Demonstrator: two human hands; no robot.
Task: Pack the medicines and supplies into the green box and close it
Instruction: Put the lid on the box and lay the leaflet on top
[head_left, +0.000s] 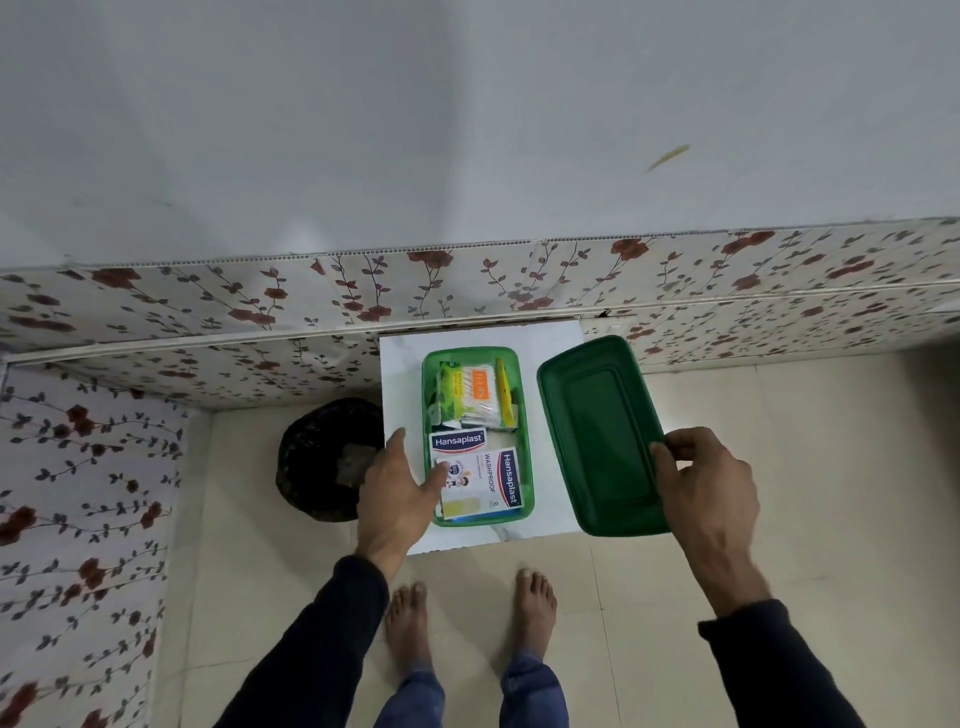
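The open green box (525, 415) stands on a small white table (405, 384). Inside lie two Hansaplast plaster packs (483, 480) at the near end and a pack of cotton buds (478, 395) with other small packets at the far end. My left hand (397, 486) rests against the box's left wall, thumb touching a plaster pack, fingers apart. The dark green lid (597, 431) lies upside down to the right of the box, overhanging the table's right edge. My right hand (706, 480) grips the lid's near right edge.
A dark round bin (322, 457) stands on the floor left of the table. A floral-patterned wall (260, 312) runs behind and to the left. My bare feet (467, 618) stand on the pale tiled floor before the table.
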